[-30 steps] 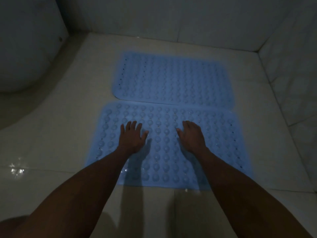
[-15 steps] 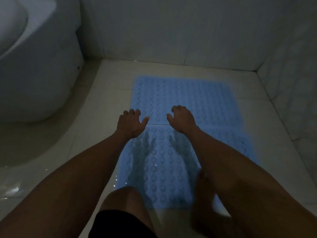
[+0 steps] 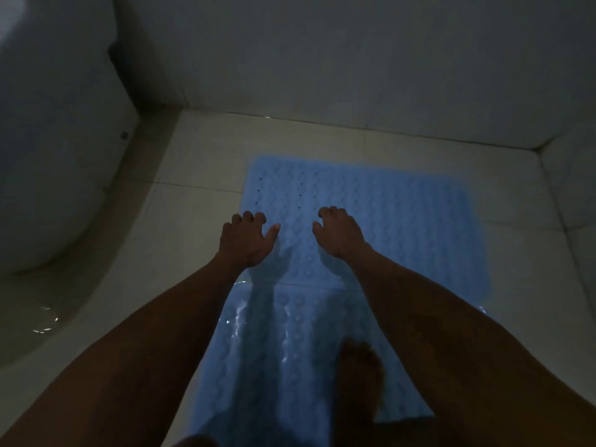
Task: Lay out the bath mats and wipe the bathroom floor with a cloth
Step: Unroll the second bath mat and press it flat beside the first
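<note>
Lying flat: blue bath mats (image 3: 403,227) (bumpy, wet)

Light blue bumpy mats (image 3: 403,221), seemingly cream floor (image 3: 200,162)

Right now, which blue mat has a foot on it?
The near mat, closest to the person: a bare foot stands on it. The far mat by the wall has none.
</note>
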